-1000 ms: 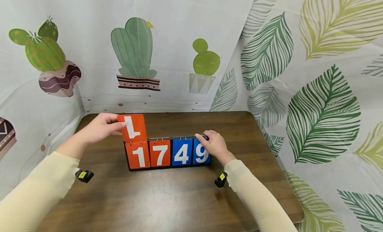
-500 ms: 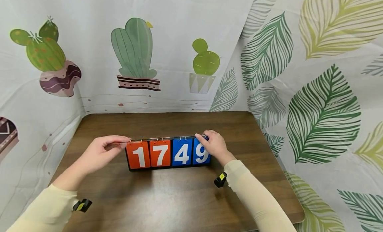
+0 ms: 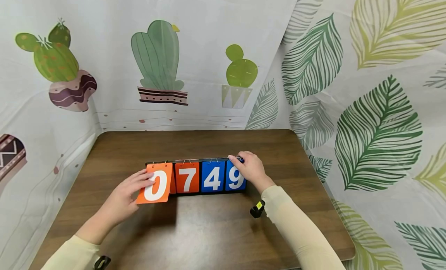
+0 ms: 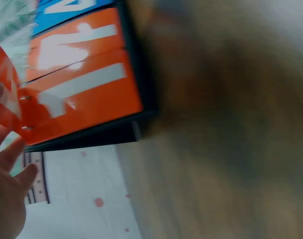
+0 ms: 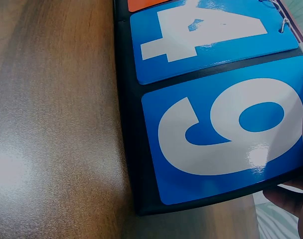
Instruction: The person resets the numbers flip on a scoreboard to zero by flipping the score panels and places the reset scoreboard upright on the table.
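Observation:
A flip scoreboard (image 3: 188, 194) stands on the table, its ring-bound cards reading 0, 7, 4, 9 in the head view. My left hand (image 3: 122, 196) holds the orange 0 number card (image 3: 156, 185) by its left edge, fingers across its front. That card hangs from its rings, tilted forward off the board, and a strip of red card shows behind it. My right hand (image 3: 252, 169) grips the board's top right corner, thumb over the blue 9 card (image 5: 231, 134). In the left wrist view, the left hand (image 4: 7, 184) is beside a lifted red card (image 4: 7, 94).
The brown wooden table (image 3: 209, 231) extends around the board, with rounded back corners. A white curtain (image 3: 205, 30) with cactus prints hangs behind it, and a leaf-print curtain (image 3: 379, 146) hangs at the right.
My left hand has come down and toward me, swinging a card from above the board's top to its front. The leftmost number now reads 0, not 1. My right hand stays put.

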A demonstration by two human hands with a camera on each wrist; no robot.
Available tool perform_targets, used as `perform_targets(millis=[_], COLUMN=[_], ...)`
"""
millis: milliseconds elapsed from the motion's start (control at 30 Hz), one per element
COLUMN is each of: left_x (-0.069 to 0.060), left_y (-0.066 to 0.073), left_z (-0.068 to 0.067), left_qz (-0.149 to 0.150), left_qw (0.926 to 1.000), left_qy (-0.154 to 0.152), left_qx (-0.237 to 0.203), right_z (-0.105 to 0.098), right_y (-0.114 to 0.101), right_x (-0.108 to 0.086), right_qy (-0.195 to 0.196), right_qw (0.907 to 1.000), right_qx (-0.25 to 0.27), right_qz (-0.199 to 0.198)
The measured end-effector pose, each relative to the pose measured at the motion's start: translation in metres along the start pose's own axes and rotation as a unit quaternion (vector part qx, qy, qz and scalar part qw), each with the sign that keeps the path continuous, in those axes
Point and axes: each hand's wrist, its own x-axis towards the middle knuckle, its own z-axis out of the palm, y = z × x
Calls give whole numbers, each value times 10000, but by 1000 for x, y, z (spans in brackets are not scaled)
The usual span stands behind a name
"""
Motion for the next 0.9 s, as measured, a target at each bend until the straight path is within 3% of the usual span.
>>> perform_targets(millis=[100, 200, 333, 600, 733, 833, 900], left_x=[-7, -13, -20, -32, -27, -14, 2], left_y=[-9, -16, -21, -22, -22, -23, -21], left_z=[8, 17, 27, 36, 33, 27, 20], left_qz=[502, 743, 728, 473, 398, 464, 418], left_qw=[9972, 9921, 9864, 9787, 9790, 9848, 9899], left_qy=[-49, -39, -151, -465, -563, -278, 59], left_qx=[555, 1009, 1468, 1941, 1920, 1650, 1351], right_z=[0, -1, -1, -1, -1, -1, -1], right_y=[0, -1, -2, -1, 0, 0, 0], right_x=[0, 0, 0, 1, 1, 1, 1], right_qy=[22, 49, 30, -72, -83, -84, -99], right_qw=[10000, 10000, 10000, 10000, 9999, 9999, 9999], right_qx=[7, -19, -46, -35, -33, -18, -1], right_qz=[-8, -17, -9, 20, 60, 51, 56])
